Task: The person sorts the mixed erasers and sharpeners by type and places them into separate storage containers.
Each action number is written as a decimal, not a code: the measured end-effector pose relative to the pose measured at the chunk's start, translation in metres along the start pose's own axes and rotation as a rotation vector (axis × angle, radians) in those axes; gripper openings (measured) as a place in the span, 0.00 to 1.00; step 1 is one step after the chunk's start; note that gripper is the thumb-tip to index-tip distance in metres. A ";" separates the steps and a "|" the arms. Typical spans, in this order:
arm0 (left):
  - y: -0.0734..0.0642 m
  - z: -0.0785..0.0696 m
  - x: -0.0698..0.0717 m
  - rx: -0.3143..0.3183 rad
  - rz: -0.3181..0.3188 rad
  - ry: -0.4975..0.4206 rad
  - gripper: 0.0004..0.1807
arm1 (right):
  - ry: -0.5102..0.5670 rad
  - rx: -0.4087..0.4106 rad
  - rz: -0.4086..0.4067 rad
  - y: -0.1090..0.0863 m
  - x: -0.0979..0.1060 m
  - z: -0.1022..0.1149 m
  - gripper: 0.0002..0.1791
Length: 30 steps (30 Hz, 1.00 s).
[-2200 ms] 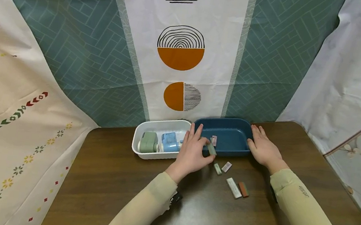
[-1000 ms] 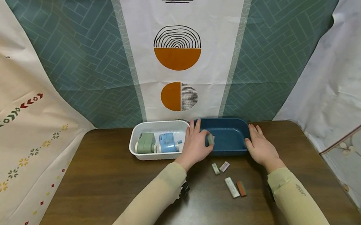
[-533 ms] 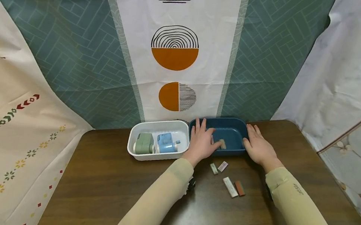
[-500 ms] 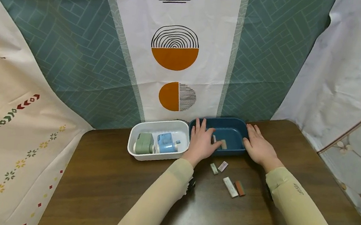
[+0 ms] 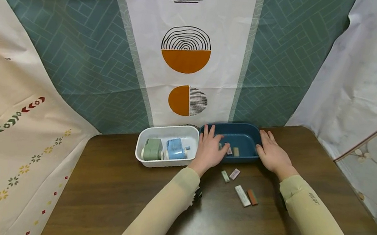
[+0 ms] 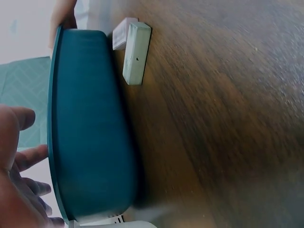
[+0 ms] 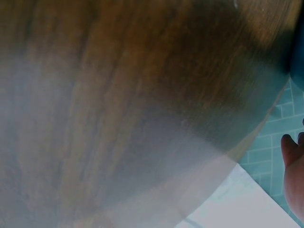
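My left hand [image 5: 210,150] is over the left end of the blue tray [image 5: 248,161], fingers spread and thumb apart, with nothing between them. Inside the tray lie a pale beige eraser [image 5: 236,152], a pinkish eraser [image 5: 229,150] and, partly behind the hand, a green one. The left wrist view has the left hand's fingers [image 6: 33,156] beside the tray's rim. At the tray's right end, my right hand [image 5: 273,154] rests its straight fingers along the outer wall. Only part of this hand [image 7: 294,175] shows in the right wrist view.
In front of the tray on the wooden table [image 5: 112,194] lie a small green eraser [image 5: 225,176], a pink-white one [image 5: 234,174], a long white one [image 5: 242,196] and an orange-green one [image 5: 252,197]. A white tray [image 5: 154,164] holds green [image 5: 152,149] and blue [image 5: 175,149] boxy devices.
My left hand pinched a greenish eraser over the tray's front side earlier; it has let go, and more erasers now show inside. The right hand has stayed at the tray's end.
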<state>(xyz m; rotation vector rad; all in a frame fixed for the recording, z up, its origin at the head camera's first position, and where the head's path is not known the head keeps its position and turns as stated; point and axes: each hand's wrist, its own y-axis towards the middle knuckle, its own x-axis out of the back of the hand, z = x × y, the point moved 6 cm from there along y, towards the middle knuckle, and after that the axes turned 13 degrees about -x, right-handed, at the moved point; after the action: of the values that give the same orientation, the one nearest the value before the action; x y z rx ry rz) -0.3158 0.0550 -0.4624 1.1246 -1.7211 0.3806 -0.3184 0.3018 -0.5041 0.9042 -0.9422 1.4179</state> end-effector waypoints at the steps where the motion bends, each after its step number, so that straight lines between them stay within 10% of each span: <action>1: 0.000 0.000 0.000 -0.002 -0.004 0.001 0.27 | 0.000 -0.001 0.000 0.000 0.000 -0.001 0.39; 30: -0.004 -0.004 0.008 -0.060 -0.067 0.014 0.23 | -0.003 0.008 -0.006 0.001 -0.001 -0.002 0.39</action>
<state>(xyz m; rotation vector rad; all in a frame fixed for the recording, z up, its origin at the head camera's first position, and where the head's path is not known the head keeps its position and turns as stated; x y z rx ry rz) -0.3108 0.0516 -0.4544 1.1305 -1.6672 0.2923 -0.3189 0.3033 -0.5054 0.9148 -0.9359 1.4165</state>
